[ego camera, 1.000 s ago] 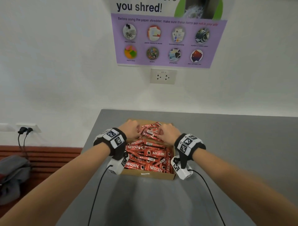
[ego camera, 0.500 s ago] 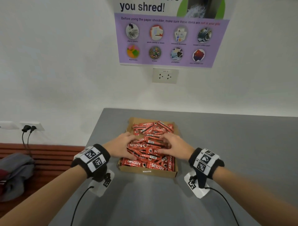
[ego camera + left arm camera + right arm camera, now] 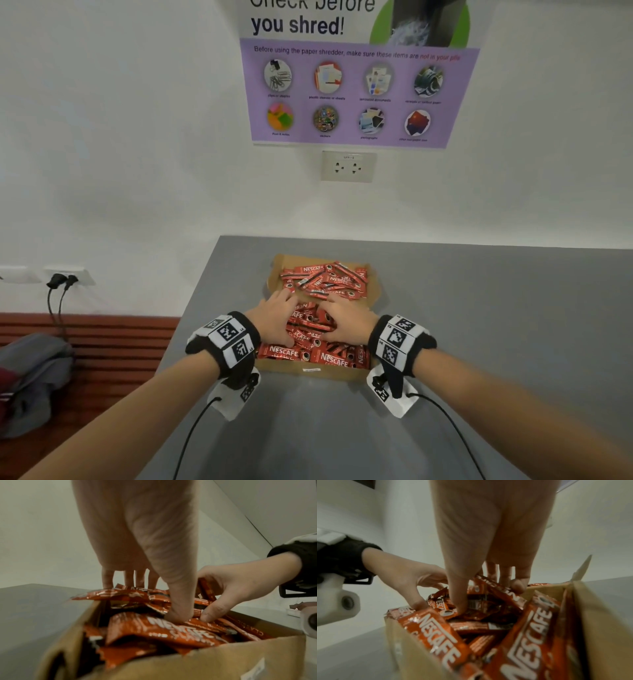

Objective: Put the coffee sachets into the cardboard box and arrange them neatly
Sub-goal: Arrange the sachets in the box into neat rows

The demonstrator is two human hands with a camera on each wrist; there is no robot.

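— Where are the coffee sachets (image 3: pixel 322 284)?

— Heaped loose in the cardboard box (image 3: pixel 310 372) on the grey bench (image 3: pixel 479 308).

— And the hands?

— Left hand (image 3: pixel 274 317) and right hand (image 3: pixel 349 320) are both in the pile, fingers curled among sachets; each grip seems to pinch some, though blur hides which.

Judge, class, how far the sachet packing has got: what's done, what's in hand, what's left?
Done: the coffee sachets are all inside the cardboard box; none lie on the grey table. In hand: the left hand and right hand work the middle of the pile. Left: neat rows, since the sachets lie crisscrossed.
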